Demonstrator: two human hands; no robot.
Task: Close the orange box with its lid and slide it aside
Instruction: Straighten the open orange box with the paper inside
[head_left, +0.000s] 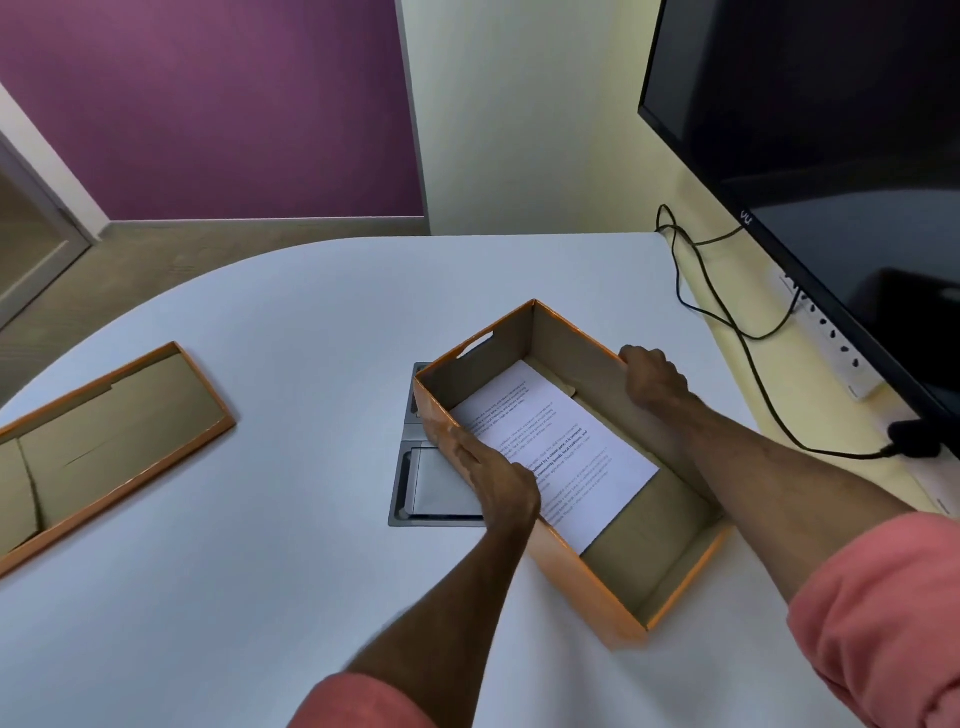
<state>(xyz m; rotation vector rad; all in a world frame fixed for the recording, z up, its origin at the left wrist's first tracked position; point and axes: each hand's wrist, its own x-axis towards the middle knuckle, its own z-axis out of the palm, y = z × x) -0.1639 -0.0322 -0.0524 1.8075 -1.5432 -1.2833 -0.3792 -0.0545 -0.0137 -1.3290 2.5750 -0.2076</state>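
The orange box (587, 582) stands open on the white table, right of centre, with a printed white sheet (561, 457) lying flat inside it. My left hand (493, 478) grips the box's left long wall, and my right hand (652, 382) grips the right long wall near the far corner. The orange lid (119, 447) lies upside down at the table's left edge, its brown inside facing up, well apart from the box and from both hands.
A grey cable hatch (431, 493) is set into the white table (260, 597), partly under the box's left side. A large black screen (831, 156) hangs at the right. Black cables (727, 312) and a white power strip (841, 353) run along the yellow ledge.
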